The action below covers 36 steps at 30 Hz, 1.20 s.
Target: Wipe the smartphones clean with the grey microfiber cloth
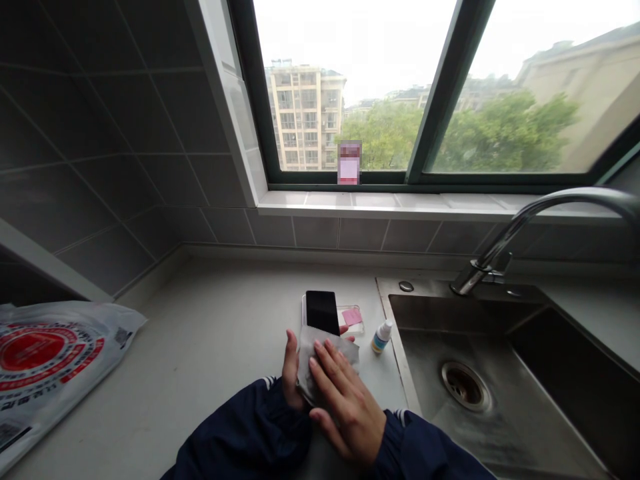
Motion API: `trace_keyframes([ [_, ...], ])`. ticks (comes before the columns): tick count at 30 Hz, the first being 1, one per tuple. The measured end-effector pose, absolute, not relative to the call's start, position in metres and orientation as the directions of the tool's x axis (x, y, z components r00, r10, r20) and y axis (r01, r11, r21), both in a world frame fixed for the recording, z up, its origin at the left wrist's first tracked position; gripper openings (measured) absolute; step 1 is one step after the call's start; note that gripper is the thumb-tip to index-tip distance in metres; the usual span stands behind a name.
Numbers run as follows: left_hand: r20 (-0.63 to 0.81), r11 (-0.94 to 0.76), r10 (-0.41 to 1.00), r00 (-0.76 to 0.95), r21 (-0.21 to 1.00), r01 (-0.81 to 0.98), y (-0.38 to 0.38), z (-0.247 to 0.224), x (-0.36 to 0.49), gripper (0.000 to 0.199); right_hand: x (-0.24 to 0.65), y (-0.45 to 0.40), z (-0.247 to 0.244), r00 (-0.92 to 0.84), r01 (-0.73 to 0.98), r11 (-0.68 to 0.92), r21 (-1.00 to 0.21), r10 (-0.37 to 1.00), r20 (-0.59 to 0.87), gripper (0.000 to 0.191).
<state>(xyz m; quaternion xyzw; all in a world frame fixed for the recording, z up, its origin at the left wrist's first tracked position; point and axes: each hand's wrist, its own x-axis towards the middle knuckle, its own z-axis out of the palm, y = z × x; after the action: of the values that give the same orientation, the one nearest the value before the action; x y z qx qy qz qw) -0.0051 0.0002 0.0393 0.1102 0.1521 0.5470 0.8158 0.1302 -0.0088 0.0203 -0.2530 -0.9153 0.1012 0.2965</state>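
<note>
A dark-screened phone (321, 312) rests in my left hand (292, 370), whose thumb stands up along the left edge and whose fingertips show at the right edge. A grey cloth (307, 360) covers the lower part of the screen. Over the cloth lies my right hand (350, 407), pressing it with its fingers extended. Just behind and right of the phone is a clear case (359, 327) with a pink piece (352, 316) on it. A small white-capped spray bottle (381, 337) stands upright to the right of my hands.
To the right, a steel sink (415, 373) is set in the counter (215, 320), with a curved faucet (520, 223) behind it. A printed plastic bag (55, 360) lies at the left. Behind the counter are a tiled wall and a window.
</note>
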Motion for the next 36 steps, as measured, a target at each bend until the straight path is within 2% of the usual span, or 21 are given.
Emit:
trace_keyframes([
  [3,-0.125,0.369,0.929,0.348,0.362,-0.856,-0.002,0.035,0.001,0.089,0.130,-0.007,0.019,-0.704,0.438,0.839,-0.323,0.544,0.457,0.065],
  [6,-0.073,0.353,0.930,0.359,0.440,-0.826,-0.001,0.022,0.007,0.081,0.131,-0.006,0.018,-0.683,0.469,0.829,-0.304,0.559,0.471,0.067],
  [9,0.029,0.307,0.920,0.391,0.568,-0.764,-0.002,0.005,0.011,0.067,0.134,-0.004,0.017,-0.623,0.517,0.803,-0.295,0.590,0.514,0.067],
  [13,0.130,0.119,0.929,0.348,0.783,-0.611,-0.010,-0.011,0.011,0.055,0.139,0.000,0.019,-0.489,0.582,0.748,-0.318,0.635,0.598,0.066],
  [19,0.136,0.012,0.929,0.344,0.918,-0.396,-0.022,0.002,0.008,0.060,0.146,0.006,0.027,-0.345,0.595,0.718,-0.361,0.634,0.692,0.067],
  [24,0.173,0.013,0.933,0.316,0.860,-0.510,-0.018,0.007,0.008,0.059,0.145,0.006,0.023,-0.385,0.571,0.733,-0.371,0.637,0.668,0.066],
  [27,0.129,0.068,0.962,0.241,0.743,-0.666,-0.013,-0.011,0.007,0.047,0.142,0.004,0.018,-0.499,0.533,0.773,-0.344,0.616,0.610,0.067],
  [29,0.077,0.114,0.975,0.210,0.639,-0.761,-0.009,-0.021,0.007,0.046,0.139,0.003,0.015,-0.582,0.503,0.804,-0.318,0.587,0.563,0.068],
  [33,-0.025,0.226,0.971,0.237,0.413,-0.882,-0.003,-0.016,0.006,0.065,0.134,-0.001,0.014,-0.677,0.465,0.839,-0.282,0.542,0.497,0.069],
  [36,-0.025,0.265,0.961,0.275,0.369,-0.891,0.001,0.007,0.003,0.079,0.132,-0.004,0.016,-0.732,0.442,0.856,-0.266,0.516,0.444,0.070],
])
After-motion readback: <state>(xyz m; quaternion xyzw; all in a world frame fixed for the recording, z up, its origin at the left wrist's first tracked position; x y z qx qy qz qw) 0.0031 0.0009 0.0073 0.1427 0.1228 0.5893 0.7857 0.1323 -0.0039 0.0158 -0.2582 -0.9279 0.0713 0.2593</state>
